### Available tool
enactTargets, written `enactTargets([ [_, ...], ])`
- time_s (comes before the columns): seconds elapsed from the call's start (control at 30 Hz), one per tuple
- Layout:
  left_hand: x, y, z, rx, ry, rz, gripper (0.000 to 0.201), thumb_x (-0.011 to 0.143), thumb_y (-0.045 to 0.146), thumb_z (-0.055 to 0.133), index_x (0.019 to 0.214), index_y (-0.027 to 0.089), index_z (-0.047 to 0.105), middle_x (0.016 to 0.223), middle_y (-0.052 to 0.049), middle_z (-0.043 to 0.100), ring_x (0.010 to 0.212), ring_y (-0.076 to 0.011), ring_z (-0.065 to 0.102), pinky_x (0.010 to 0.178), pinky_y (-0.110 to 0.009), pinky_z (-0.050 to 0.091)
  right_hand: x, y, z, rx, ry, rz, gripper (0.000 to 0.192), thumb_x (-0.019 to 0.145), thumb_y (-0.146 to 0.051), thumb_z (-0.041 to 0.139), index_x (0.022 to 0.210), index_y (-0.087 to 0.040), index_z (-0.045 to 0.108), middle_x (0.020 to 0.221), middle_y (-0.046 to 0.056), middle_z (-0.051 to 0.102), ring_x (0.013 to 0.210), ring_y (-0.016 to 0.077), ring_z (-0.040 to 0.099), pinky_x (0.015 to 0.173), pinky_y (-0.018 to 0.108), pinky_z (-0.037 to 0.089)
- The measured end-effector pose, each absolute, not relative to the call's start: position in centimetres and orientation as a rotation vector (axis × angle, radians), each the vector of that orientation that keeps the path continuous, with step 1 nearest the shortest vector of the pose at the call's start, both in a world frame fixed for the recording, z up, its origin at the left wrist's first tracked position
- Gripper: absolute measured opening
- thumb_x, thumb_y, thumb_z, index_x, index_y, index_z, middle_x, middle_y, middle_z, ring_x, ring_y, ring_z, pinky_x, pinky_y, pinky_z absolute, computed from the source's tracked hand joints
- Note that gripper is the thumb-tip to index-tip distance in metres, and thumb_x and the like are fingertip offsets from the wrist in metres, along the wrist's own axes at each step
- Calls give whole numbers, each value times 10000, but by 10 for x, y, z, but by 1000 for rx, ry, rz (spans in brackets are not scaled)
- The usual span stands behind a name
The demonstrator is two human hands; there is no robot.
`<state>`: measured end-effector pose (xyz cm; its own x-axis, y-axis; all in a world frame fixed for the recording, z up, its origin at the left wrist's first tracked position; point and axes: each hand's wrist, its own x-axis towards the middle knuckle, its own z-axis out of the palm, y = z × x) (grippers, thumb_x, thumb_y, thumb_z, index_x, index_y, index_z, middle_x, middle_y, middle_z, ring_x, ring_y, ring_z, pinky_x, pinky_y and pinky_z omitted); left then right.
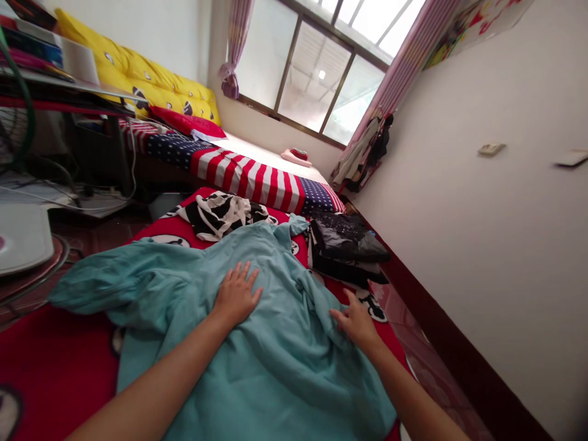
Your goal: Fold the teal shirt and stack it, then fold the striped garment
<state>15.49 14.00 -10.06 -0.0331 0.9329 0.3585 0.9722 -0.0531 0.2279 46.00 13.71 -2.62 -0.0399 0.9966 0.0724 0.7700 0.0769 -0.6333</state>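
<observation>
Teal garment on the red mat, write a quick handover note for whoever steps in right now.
Left hand: flat, palm down on the teal garment, fingers spread, no grip.
Right hand: at the garment's right edge, fingers on a fold; whether it pinches the cloth cannot be told.
The garment lies spread but wrinkled on the red mat, one sleeve out to the left.
Beyond it: a black-and-white garment in a heap, and dark folded clothes stacked at the right.
Done: teal garment laid out. Left: no fold made in it yet.
</observation>
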Motion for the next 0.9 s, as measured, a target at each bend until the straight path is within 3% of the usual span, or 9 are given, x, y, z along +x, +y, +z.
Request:
enactTargets([
  [0.13,155,140,-100,-2109,-2095,-628,543,893,438,449,1371,189,517,1484,-129,424,1378,-319,350,1115,-459,262,458,156,-32,-1808,-1636,997,411,683,-376,660,1017,-139,623,383,-40,547,265,135,416,300,218,269],
  [0.23,155,140,-100,-2105,-2098,-625,547,893,447,445,1371,193,516,1487,-126,421,1378,-318,350,1117,-457,258,464,176,-24,-1790,-1564,935,221,690,-317,609,832,-149,633,465,17,614,334,147,520,342,226,370],
  [0.3,155,140,-100,-2111,-2095,-634,549,895,449,438,1373,190,515,1487,-126,420,1379,-320,347,1119,-457,253,474,194,-13,-1772,-1500,818,212,712,-287,562,857,-144,619,607,76,686,487,186,641,453,263,484],
  [0.4,155,140,-99,-2123,-2110,-648,551,894,443,439,1373,181,514,1483,-129,426,1384,-323,336,1122,-457,245,486,216,-5,-1719,-1448,592,379,718,-262,543,1072,-128,571,945,161,725,887,253,703,768,365,550],
  [0.5,155,140,-99,-2127,-2117,-652,553,892,441,443,1371,175,517,1481,-136,427,1386,-328,331,1122,-459,241,488,215,-19,-1653,-1495,482,688,650,-278,634,1291,-114,449,1212,195,639,1172,284,584,1010,435,428],
  [0.57,155,140,-100,-2129,-2108,-651,556,894,445,439,1375,175,512,1484,-137,422,1385,-327,333,1122,-459,239,490,202,-36,-1572,-1545,432,822,644,-335,661,1379,-120,361,1308,201,574,1242,283,528,1062,449,374],
  [0.67,155,140,-100,-2131,-2106,-647,560,898,450,431,1382,178,503,1491,-134,412,1388,-324,326,1123,-459,234,507,175,-63,-1494,-1529,343,816,716,-434,610,1409,-126,308,1315,214,557,1204,277,559,1015,452,418],
  [0.8,155,139,-99,-2145,-2107,-655,567,898,444,429,1384,160,500,1491,-146,408,1389,-337,319,1125,-464,223,542,145,-80,-1789,-1557,233,681,699,-554,624,1215,-120,527,1056,188,679,977,322,658,856,466,499],
  [0.9,155,139,-99,-2151,-2118,-639,566,898,441,422,1386,162,498,1493,-138,409,1392,-334,316,1125,-463,220,544,128,-79,-1940,-1672,217,709,647,-606,657,1172,-134,587,920,140,705,829,323,678,737,450,524],
])
